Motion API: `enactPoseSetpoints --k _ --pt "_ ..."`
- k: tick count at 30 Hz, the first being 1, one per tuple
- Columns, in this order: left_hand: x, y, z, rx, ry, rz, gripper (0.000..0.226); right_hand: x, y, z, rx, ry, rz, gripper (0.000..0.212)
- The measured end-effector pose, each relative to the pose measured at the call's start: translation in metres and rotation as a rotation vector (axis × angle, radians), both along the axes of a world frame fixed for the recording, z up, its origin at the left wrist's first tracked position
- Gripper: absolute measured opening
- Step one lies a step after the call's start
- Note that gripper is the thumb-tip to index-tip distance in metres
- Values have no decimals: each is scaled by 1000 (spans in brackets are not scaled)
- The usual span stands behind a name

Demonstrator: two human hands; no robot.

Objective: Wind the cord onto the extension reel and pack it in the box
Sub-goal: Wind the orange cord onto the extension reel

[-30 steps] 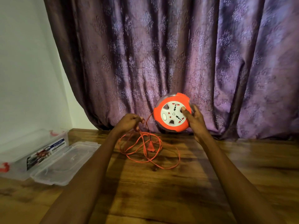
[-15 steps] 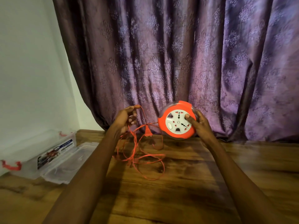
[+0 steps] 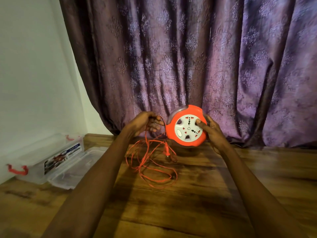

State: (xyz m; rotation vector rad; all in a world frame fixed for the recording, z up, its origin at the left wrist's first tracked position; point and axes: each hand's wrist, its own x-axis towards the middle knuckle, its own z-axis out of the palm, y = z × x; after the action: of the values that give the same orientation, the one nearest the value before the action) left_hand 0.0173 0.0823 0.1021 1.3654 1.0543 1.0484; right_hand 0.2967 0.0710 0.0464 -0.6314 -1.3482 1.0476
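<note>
From the head camera, the only view, the right hand [image 3: 211, 130] grips the extension reel [image 3: 187, 125] by its right rim, thumb curled across the white socket face and fingers hidden behind, holding it upright and clear of the wooden floor [image 3: 171, 212]; the left hand [image 3: 143, 123] sits just left of the reel, fingers curled round the thin orange cord [image 3: 151, 166], which runs from that grip to the reel's left edge and also drops in slack loops to the floor below both hands; the plug [image 3: 166, 150] dangles among those loops, just under the reel; the cord looks light, limp and prone to tangling, so it is best fed through a loose pinch close to the reel, never hauled by the plug; the reel looks like rigid, smooth plastic of modest weight, so the rim with a thumb braced on the face seems the surest hold; the clear box [image 3: 46, 162] and its lid [image 3: 78, 167] lie well off to the left of the left hand, against the wall, the lid already off.
</note>
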Motion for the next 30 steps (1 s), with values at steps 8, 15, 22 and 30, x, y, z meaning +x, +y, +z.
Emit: enactPoseSetpoints --k 8,15,22,30 --pt "0 0 1 -42 -594 -34 30 8 -9 1 -82 60 97 40" --pt "-7 1 -2 39 -652 309 30 11 -7 1 -102 149 112 34" --pt "-34 -10 -20 122 -604 516 35 10 6 -3 -63 154 -116 31" --pt "-72 -23 -51 138 353 710 33 -8 13 -6 -42 143 -360 28"
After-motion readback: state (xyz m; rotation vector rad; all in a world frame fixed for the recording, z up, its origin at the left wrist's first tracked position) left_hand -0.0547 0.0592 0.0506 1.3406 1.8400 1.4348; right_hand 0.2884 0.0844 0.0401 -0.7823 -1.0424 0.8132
